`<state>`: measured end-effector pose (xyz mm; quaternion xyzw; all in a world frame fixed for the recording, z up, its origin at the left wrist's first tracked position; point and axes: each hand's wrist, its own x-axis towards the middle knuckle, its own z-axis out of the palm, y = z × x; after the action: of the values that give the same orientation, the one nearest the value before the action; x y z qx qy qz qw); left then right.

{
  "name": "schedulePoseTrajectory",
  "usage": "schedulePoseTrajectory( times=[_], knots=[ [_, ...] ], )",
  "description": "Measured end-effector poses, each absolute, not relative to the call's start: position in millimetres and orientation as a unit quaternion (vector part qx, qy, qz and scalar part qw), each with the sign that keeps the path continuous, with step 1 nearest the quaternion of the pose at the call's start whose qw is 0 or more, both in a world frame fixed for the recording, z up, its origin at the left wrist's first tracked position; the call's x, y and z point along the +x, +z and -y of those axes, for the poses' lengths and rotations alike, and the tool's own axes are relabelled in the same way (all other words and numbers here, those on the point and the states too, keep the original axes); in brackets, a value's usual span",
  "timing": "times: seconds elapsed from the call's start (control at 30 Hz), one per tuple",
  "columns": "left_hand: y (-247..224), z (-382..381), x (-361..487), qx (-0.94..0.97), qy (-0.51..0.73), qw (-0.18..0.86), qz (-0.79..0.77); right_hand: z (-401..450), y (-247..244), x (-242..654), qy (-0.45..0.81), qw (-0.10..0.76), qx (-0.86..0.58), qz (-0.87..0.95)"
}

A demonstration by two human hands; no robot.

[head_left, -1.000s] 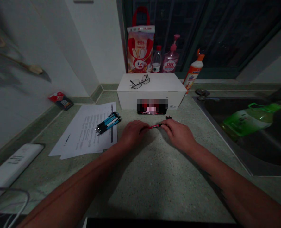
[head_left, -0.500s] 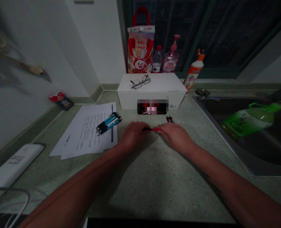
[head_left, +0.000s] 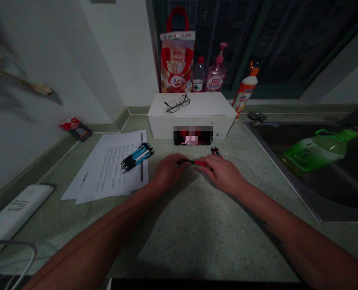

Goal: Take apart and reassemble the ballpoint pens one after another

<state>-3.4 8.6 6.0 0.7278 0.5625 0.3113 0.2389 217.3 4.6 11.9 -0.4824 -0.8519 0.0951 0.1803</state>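
Note:
A red and black pen (head_left: 199, 162) spans the gap between my hands, just above the counter. My left hand (head_left: 170, 172) is closed on its dark end. On the red end, my right hand (head_left: 223, 172) has its fingers pinched. Whether the pen is in one piece I cannot tell. Beyond my right hand lie a few dark and red pens (head_left: 215, 151), partly hidden by it. To the left of my left hand, several blue and black pens (head_left: 136, 157) rest on printed sheets of paper (head_left: 103, 169).
A phone (head_left: 192, 139) leans against a white box (head_left: 191, 108) with glasses (head_left: 177, 104) on top. At right, a green bottle (head_left: 318, 151) lies in the sink (head_left: 312, 201). A white power strip (head_left: 18, 215) with cables is at left.
More of the pen's dark and red parts shows between my fingers. Both hands stay close together over the same spot. The view has shifted slightly.

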Motion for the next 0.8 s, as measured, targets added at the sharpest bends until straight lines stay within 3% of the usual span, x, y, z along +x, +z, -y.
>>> schedulePoseTrajectory(
  times=[0.27, 0.63, 0.8],
  knots=[
    [6.9, -7.8, -2.8, 0.747, 0.266, 0.244, -0.558, -3.2, 13.5, 216.9, 0.098, 0.222, -0.470, 0.849],
    [1.1, -9.7, -2.1, 0.719, 0.371, 0.264, -0.526, -4.3, 6.9, 216.0, 0.088, 0.195, -0.465, 0.859],
    [5.7, -7.8, 0.3, 0.718, 0.340, 0.273, -0.543, -4.9, 4.5, 218.5, 0.084, 0.213, -0.452, 0.862]
  ],
)
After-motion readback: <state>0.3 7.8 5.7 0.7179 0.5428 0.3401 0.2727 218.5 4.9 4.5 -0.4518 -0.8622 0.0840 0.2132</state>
